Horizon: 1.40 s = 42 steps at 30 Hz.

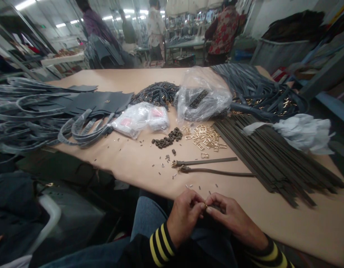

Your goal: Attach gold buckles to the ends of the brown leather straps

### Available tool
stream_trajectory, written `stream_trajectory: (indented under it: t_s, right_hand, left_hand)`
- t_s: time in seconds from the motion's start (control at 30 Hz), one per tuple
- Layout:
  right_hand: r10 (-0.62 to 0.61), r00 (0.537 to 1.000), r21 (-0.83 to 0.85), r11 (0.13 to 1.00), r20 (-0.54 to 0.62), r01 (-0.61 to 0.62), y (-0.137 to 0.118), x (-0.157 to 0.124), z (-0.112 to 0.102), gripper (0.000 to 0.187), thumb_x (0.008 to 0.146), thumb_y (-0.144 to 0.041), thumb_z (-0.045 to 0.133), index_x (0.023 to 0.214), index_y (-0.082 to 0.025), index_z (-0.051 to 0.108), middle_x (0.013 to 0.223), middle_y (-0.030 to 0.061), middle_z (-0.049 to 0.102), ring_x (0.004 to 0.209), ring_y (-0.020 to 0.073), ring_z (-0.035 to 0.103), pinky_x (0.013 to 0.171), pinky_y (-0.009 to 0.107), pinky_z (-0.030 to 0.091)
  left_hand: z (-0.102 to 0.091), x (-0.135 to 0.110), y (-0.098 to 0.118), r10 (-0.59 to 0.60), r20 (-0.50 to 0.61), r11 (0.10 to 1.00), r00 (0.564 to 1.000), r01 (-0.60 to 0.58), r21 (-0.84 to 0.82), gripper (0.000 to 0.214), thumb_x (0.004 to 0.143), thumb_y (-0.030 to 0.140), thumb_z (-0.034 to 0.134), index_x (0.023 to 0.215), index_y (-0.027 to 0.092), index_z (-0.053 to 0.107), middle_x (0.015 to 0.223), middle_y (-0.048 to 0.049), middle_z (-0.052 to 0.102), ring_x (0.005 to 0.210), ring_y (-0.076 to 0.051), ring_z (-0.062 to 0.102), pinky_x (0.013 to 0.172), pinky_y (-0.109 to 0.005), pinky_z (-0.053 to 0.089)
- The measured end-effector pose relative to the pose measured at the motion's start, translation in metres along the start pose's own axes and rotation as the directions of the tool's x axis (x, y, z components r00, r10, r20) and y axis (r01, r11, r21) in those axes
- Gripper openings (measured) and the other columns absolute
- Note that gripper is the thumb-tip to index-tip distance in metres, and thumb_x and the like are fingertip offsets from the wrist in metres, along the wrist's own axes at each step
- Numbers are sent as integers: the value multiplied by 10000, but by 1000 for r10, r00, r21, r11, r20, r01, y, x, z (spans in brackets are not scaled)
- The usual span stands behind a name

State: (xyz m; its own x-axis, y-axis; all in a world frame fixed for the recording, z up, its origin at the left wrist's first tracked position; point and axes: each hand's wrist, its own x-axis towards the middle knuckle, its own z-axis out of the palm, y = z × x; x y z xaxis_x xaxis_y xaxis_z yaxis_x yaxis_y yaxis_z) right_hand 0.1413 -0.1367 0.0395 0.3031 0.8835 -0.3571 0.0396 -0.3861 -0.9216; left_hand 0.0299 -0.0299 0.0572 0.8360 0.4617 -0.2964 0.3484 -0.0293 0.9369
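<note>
My left hand (184, 214) and my right hand (230, 219) meet above my lap, just past the near edge of the tan paper-covered table (138, 163). Their fingertips pinch a small gold buckle (205, 206), and a dark strap end (215, 208) seems to lie behind it, partly hidden by my fingers. Just beyond my hands are small metal pieces (188, 185). Two narrow dark straps with gold buckles (205, 162) lie further out, with loose gold buckles (202, 137) and dark brown keepers (166, 138) beyond them.
A large stack of dark strap strips (275, 160) covers the table's right side. Plastic bags (201, 96), grey leather panels and handles (49, 108), and tangled straps fill the far side. Several people stand beyond the table, and a bin (280, 54) stands at the back right.
</note>
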Motion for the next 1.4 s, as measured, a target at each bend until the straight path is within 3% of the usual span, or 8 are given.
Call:
stream_trajectory:
  t_s: [0.13,0.27,0.37,0.43,0.53,0.83,1.23,1.4]
  right_hand:
    - [10,1000,-70,998,-16,-11,-2,1,3,229,730,-352,451,773,-128,474,732,35,514,712,158,462,648,282,367]
    - [16,1000,-131,991,-22,-19,-10,-1,2,186,717,-324,429,722,-139,450,690,19,481,685,146,437,619,265,349]
    - [-20,1000,-149,989,5,21,-18,-4,-3,154,698,-303,419,708,-150,435,664,5,449,657,136,418,594,255,336]
    - [-41,999,-159,986,32,46,-22,-5,-6,149,692,-303,416,689,-154,425,656,6,452,653,137,420,590,256,335]
    - [-35,996,-159,986,78,47,-29,-7,-7,173,710,-327,417,676,-157,429,673,21,498,676,150,451,606,261,349]
    - [6,973,-152,988,229,30,-43,-8,-2,237,754,-395,395,680,-174,439,728,34,562,732,170,509,659,273,371]
    - [47,998,-540,839,-52,-68,-39,-8,11,163,702,-337,265,677,-199,348,626,27,471,620,181,461,604,321,316]
    - [48,998,-606,792,-49,-67,-32,-8,13,134,714,-300,255,684,-209,349,663,45,518,659,198,509,633,340,359]
  left_hand:
    - [0,-2,-1,105,23,971,994,-107,215,114,752,186,438,774,118,527,652,-15,503,581,-90,467,563,-213,362]
    - [-6,0,-1,112,56,975,992,-121,186,140,750,196,431,824,116,519,704,-24,510,619,-96,453,578,-219,368]
    - [-13,3,-2,35,42,999,999,-36,21,229,770,262,411,911,97,486,774,-45,498,628,-100,473,593,-246,408]
    - [-16,6,-5,-33,179,985,983,62,-160,309,767,331,430,932,75,477,727,-38,491,590,-94,479,572,-255,428]
    - [-17,8,-11,-61,338,908,939,193,-372,404,679,425,568,855,68,499,648,-20,500,562,-80,487,538,-223,434]
    - [-14,6,-21,-83,451,617,889,402,-677,462,436,355,783,667,93,481,535,-3,544,425,-66,501,429,-169,419]
    - [-19,3,-19,-74,376,816,924,273,-510,465,510,458,712,637,130,407,475,33,483,405,-48,440,404,-153,296]
    - [-16,2,-19,-20,277,894,961,141,-426,455,554,478,675,645,140,384,541,28,450,451,-45,404,434,-173,294]
